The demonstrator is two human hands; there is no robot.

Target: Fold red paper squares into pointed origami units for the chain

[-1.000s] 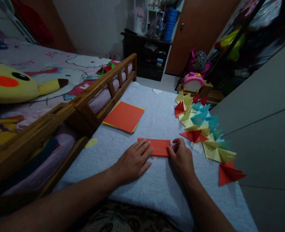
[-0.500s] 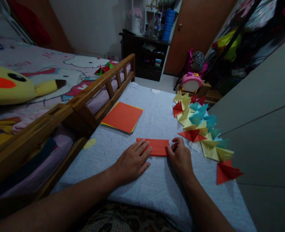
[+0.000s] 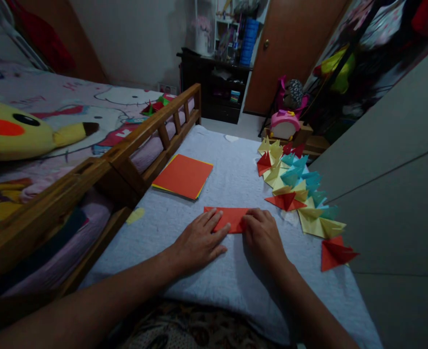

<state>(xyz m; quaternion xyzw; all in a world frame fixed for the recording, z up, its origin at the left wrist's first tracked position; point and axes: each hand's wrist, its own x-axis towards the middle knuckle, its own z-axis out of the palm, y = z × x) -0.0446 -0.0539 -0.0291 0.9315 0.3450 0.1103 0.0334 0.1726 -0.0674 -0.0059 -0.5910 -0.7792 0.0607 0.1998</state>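
Note:
A red sheet of origami paper (image 3: 231,219), folded into a narrow rectangle, lies flat on the light bedsheet in front of me. My left hand (image 3: 198,240) rests on its left end, fingers stretched out and slightly apart, pressing it down. At the right end, my right hand (image 3: 262,235) has its fingers curled and closed over the paper's edge; the fingertips partly hide that end. Beyond the paper, to the left, sits a stack of square origami paper (image 3: 184,175) with a red-orange sheet on top and yellow edges showing beneath.
Several folded paper pieces (image 3: 290,179) in yellow, red and teal line the bed's right side, with a red one (image 3: 337,254) nearest me. A wooden bed rail (image 3: 126,145) runs along the left. Beyond it lies a yellow plush toy (image 3: 21,128). A pale cabinet (image 3: 391,194) stands right.
My right hand has moved left over the right end of the folded paper, its fingers now more curled. My left hand stays nearly in place. The view has shifted slightly.

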